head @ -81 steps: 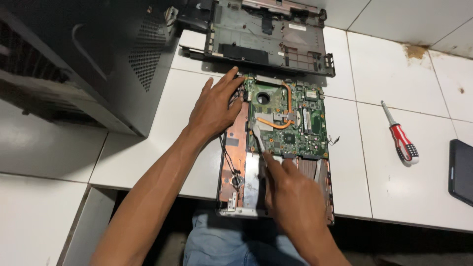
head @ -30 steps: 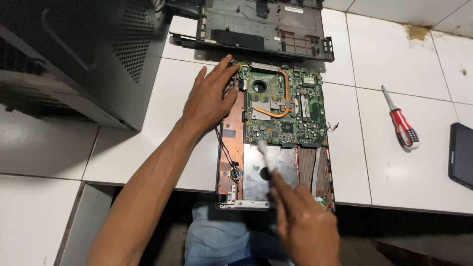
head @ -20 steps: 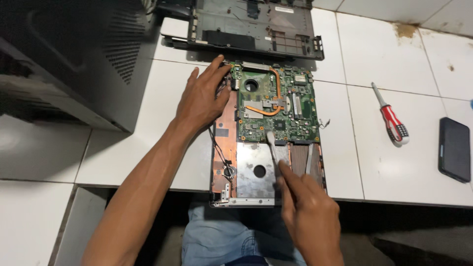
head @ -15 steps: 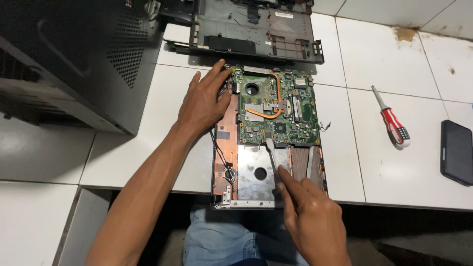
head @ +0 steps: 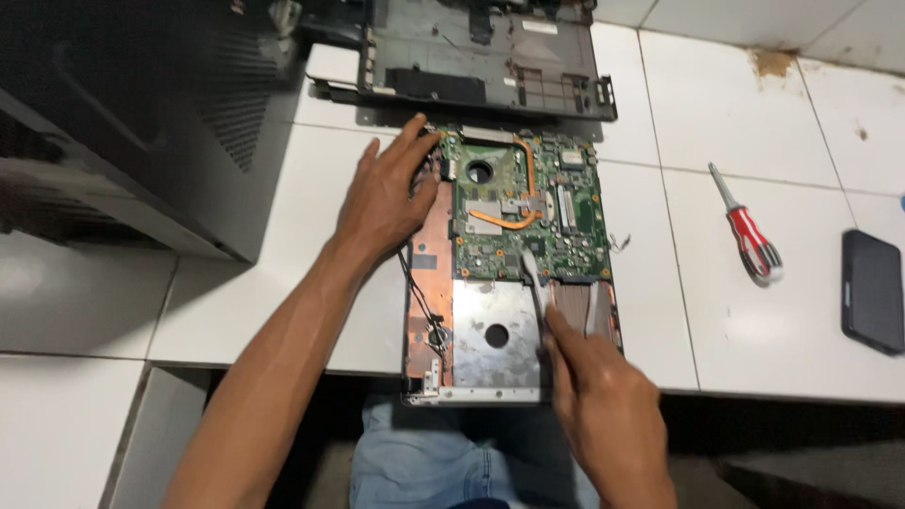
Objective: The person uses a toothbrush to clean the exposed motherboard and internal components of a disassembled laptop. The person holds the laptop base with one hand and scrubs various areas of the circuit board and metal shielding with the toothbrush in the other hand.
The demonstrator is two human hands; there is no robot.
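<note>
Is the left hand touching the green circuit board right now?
Touching. In the head view the left hand lies flat along the opened laptop's left side, and its fingers rest on the upper left corner of the green circuit board, with no gap showing.

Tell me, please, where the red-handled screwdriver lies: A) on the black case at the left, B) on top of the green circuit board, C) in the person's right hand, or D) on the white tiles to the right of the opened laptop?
D: the red-handled screwdriver lies alone on the white tiles, to the right of the opened laptop, untouched by either hand.
</note>
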